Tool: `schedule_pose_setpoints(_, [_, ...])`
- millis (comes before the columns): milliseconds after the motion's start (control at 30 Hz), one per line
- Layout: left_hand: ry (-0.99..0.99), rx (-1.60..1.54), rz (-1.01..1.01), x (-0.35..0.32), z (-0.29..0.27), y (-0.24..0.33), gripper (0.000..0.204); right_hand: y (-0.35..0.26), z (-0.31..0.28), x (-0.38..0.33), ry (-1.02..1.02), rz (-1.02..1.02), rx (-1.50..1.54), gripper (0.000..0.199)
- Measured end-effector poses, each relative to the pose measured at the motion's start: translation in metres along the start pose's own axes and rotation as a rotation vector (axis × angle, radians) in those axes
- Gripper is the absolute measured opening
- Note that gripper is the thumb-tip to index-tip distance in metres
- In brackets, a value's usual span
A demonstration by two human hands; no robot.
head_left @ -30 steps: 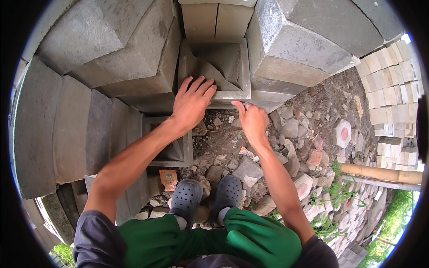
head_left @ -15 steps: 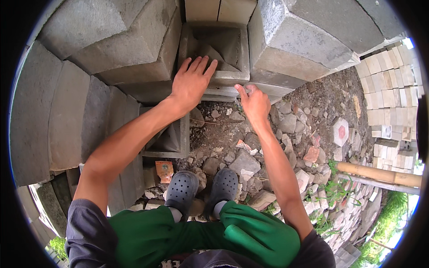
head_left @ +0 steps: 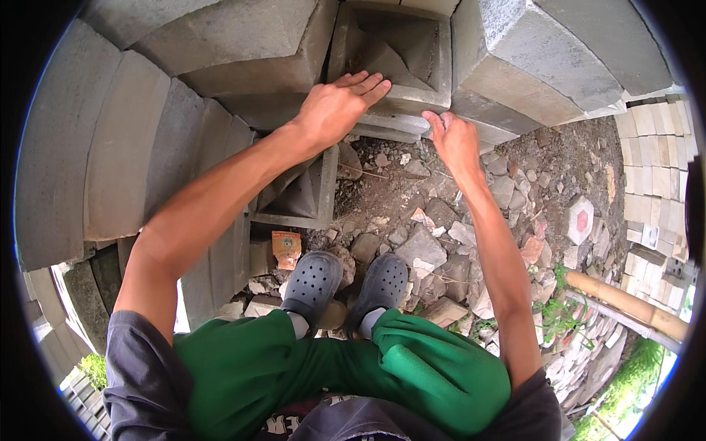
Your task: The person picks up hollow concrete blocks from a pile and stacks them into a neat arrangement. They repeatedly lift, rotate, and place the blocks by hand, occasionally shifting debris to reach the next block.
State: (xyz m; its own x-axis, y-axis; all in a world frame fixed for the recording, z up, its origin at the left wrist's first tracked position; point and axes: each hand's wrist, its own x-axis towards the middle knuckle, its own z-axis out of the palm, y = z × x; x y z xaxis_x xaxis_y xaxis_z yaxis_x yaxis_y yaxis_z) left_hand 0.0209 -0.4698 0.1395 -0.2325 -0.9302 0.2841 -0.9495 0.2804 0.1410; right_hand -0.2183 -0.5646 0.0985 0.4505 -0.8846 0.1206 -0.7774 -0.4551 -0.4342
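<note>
Block (hollow) [head_left: 401, 55] shifted back, against left hand [head_left: 334, 110].

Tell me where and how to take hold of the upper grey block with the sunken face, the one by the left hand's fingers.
Best, I'd judge, by the near rim of the grey block, coming from the person's side with fingers hooked over the edge. The sunken face leaves that rim raised, while the left stack and right stack crowd its flanks.
</note>
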Motion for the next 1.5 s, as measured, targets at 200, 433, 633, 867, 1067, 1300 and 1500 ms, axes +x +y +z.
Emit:
schedule_pose_setpoints(200, [0.197, 0.15, 0.092, -0.009, -0.015, 0.01, 0.056, -0.071, 0.006, -0.028, -0.491, 0.211, -0.104, 0.06])
schedule_pose_setpoints(433, [-0.45, -0.067, -0.425, -0.107, -0.023, 0.006, 0.035, -0.139, 0.117, -0.088, -1.111, 0.269, 0.286, 0.115])
schedule_pose_setpoints(633, [-0.914, -0.066, -0.459, -0.139, -0.028, 0.004, 0.036, -0.105, 0.162, -0.107, -0.966, 0.231, 0.273, 0.107])
schedule_pose_setpoints(867, [-0.678, -0.313, -0.318, -0.05, -0.059, 0.066, 0.053, -0.08, 0.009, -0.074, -0.873, -0.035, 0.312, 0.048])
schedule_pose_setpoints(1067, [0.066, -0.625, -0.235, 0.09, -0.126, 0.127, 0.03, -0.05, -0.148, -0.018, 0.017, 0.155, 0.473, 0.039])
schedule_pose_setpoints(1300, [0.675, -1.149, -0.388, 0.194, -0.254, 0.129, 0.072, -0.071, -0.363, 0.028, 0.719, 0.232, 0.806, 0.049])
schedule_pose_setpoints(1500, [0.179, -1.681, -0.584, 0.259, -0.275, 0.101, 0.11, -0.072, -0.397, 0.1, 0.623, 0.371, 0.868, 0.104])
